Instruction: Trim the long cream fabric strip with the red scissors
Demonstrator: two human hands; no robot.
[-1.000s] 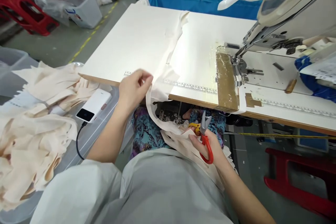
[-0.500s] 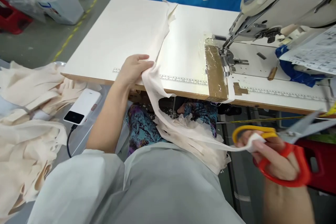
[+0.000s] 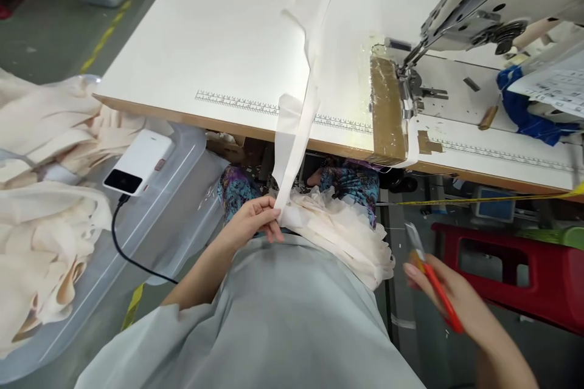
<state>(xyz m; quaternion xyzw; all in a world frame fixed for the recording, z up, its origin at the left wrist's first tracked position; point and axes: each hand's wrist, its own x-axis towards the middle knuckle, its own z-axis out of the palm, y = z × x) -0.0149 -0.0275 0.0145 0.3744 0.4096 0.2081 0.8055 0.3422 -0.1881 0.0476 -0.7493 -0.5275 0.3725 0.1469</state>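
My left hand (image 3: 260,219) pinches the near end of a long cream fabric strip (image 3: 308,97) over my lap. From there the strip runs up over the table edge and across the white tabletop (image 3: 237,30). At the lower right my right hand (image 3: 444,292) grips scissors (image 3: 431,273) with red and yellow handles, seen edge-on and a little blurred. Their blades point up and away from the strip. A heap of cream fabric pieces (image 3: 337,231) lies on my lap, between the two hands.
A sewing machine (image 3: 493,18) stands at the right of the table. On the left, a clear plastic bin (image 3: 191,164) holds cream fabric (image 3: 45,243) and a white power bank (image 3: 139,161) with a black cable. A red stool (image 3: 547,279) is at the lower right.
My left hand has drawn back from the tabletop to my lap with the strip. The right hand has let go of its fabric end and moved left, turning the scissors; the view has shifted.
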